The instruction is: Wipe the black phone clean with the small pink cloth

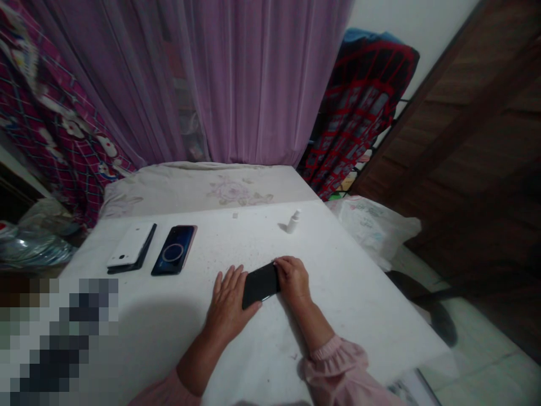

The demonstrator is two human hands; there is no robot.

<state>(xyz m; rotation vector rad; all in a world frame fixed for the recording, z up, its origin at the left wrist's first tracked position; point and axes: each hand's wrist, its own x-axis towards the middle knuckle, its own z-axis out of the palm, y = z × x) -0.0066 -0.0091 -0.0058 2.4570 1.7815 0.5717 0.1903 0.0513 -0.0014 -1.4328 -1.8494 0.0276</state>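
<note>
Far beyond the black smartphone (261, 285), a sheer purple curtain (253, 79) is hanging behind a bed with a floral sheet (203, 189). Nearer that phone, a white surface (346, 299) is carrying everything else. Up and to the left of the phone, a white phone in a black case (131, 246) and a dark blue phone (174, 250) are lying side by side, while a small white spray bottle (293, 221) is standing straight beyond it.

The black smartphone is lying flat between both hands, its long axis running from lower left to upper right. The right hand (293, 280) is nearer, its grip curving over the upper-right end, though whether it is clamping cannot be told. The left hand (226, 304) is resting open, fingers spread apart on the surface, its thumb reaching the lower-left end.
</note>
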